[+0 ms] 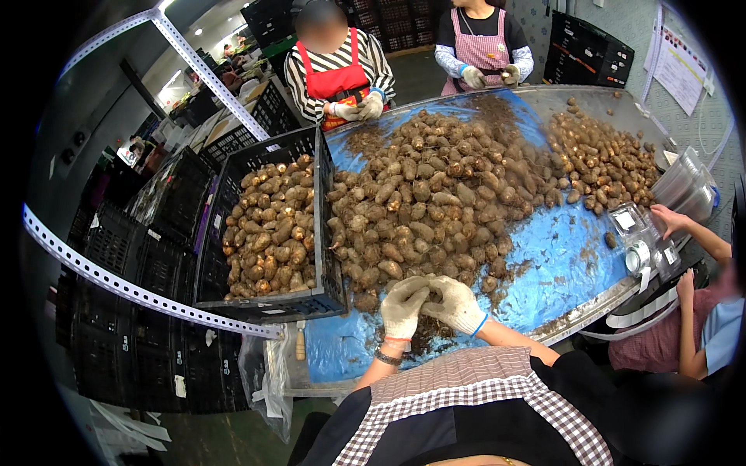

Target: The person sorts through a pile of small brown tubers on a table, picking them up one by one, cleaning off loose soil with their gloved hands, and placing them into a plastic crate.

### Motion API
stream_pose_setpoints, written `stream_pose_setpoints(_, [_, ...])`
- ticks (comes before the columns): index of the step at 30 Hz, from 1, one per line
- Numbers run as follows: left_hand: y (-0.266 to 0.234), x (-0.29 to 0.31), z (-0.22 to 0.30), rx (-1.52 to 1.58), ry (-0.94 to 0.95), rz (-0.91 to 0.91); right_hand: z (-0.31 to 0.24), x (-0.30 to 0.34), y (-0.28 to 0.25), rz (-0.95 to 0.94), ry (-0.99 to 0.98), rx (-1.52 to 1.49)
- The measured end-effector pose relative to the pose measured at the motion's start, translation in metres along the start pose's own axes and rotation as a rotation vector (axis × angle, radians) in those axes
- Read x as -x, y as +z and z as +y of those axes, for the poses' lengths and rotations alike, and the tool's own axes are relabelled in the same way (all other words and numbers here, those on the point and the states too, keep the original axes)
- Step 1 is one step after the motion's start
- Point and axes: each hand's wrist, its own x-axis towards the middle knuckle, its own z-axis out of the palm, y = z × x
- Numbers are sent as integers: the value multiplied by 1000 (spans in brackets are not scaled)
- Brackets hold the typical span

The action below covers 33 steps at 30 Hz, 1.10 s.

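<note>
In cream work gloves, my left hand (404, 304) and my right hand (454, 304) meet at the near edge of a large heap of small brown taros (435, 190). Their fingers are curled inward and pressed together at the tips. A dark patch shows between the gloves, but whatever they hold there is too hidden to name. Loose dark soil (423, 338) lies below my hands on the blue plastic sheet (342, 342). To the left stands a black plastic crate (330, 256) filled with cleaner-looking taros (272, 233).
A second taro pile (606, 155) lies at the far right, by clear plastic boxes (688, 182) and a white label roll (637, 256). A wooden handle (301, 342) lies beside the crate. Two gloved co-workers stand opposite; another person's hand (672, 220) reaches in from the right. A perforated metal frame (140, 283) borders the left.
</note>
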Motion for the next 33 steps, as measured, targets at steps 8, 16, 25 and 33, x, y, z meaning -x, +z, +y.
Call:
stream_pose_setpoints(8, [-5, 3, -9, 39, -156, 56, -3, 11, 4, 11, 115, -174])
stream_pose_setpoints(16, [-10, 11, -14, -106, -112, 108, -11, 24, 7, 24, 91, -458])
stream_pose_setpoints(25, [-4, 39, -41, 497, -393, -143, 9, 36, 17, 58, 184, -939])
stream_pose_setpoints(33, [-23, 47, -21, 301, -289, -162, -7, 42, 22, 141, 244, -757])
